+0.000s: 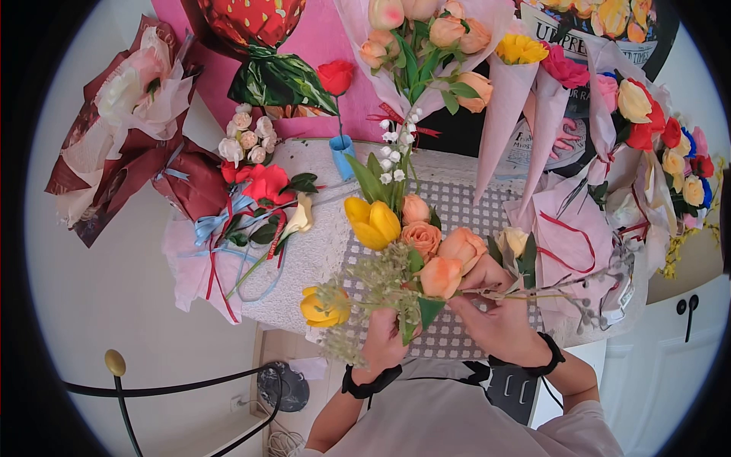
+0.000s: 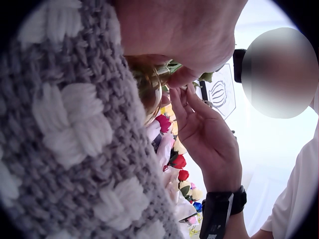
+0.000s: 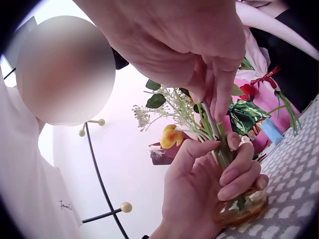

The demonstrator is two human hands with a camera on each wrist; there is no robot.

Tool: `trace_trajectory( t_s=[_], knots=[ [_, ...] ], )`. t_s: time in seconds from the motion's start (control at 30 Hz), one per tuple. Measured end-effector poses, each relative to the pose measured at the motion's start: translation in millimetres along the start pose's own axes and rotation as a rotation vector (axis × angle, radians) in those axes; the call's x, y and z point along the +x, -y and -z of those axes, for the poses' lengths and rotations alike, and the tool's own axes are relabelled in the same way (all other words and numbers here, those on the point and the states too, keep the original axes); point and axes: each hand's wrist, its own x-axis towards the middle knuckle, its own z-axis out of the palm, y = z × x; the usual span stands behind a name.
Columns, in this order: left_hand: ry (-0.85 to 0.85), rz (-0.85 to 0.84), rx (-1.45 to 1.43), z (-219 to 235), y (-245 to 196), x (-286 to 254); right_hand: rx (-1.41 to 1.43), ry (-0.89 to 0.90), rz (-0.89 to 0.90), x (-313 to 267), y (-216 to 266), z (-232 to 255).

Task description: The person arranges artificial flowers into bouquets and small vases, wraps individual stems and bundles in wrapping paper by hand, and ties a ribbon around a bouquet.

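In the right wrist view my left hand [image 3: 192, 181] curls round the flower stems and the neck of a small amber glass vase [image 3: 241, 211], which stands on the cloth. Just above it, my right hand [image 3: 169, 40] pinches a stem [image 3: 210, 119] between thumb and fingers; I cannot tell which bloom it carries. Seen from the head, the arrangement spreads over both hands: yellow tulips [image 1: 373, 222], peach roses [image 1: 442, 276], white bell-shaped flowers [image 1: 392, 156] and pale filler sprigs [image 1: 373, 274]. A cream rose [image 1: 513, 241] and a grey budded branch [image 1: 586, 297] reach out beside my right hand [image 1: 499, 320].
A grey-and-white checked cloth [image 1: 464, 199] lies under the work. Loose red flowers [image 1: 266, 185] and ribbons lie to the left, near a blue holder [image 1: 342, 156] with a red rose. Wrapped bouquets [image 1: 129, 114] line the left, back and right. Pink wrapping paper [image 1: 575, 236] lies right.
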Motion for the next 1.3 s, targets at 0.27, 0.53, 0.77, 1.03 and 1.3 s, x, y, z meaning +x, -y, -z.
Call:
trace_trajectory(
  t_s=[0.27, 0.53, 0.77, 1.03, 1.3],
  knots=[
    [-0.032, 0.045, -0.049, -7, -18, 1, 0.023, 0.003, -0.049, 0, -1, 7],
    [0.025, -0.029, 0.024, 1, -1, -2, -0.509, 0.19, 0.21, -10, 0, 15],
    [-0.052, -0.091, 0.036, -5, -2, 2, -0.132, 0.104, 0.033, -8, -9, 4],
    [-0.018, -0.021, -0.045, -3, -6, 4, 0.027, 0.019, -0.052, 7, -2, -5],
    [-0.054, -0.055, -0.005, 0, 9, -4, 0.132, 0.015, -0.076, 5, -6, -8]
  ],
)
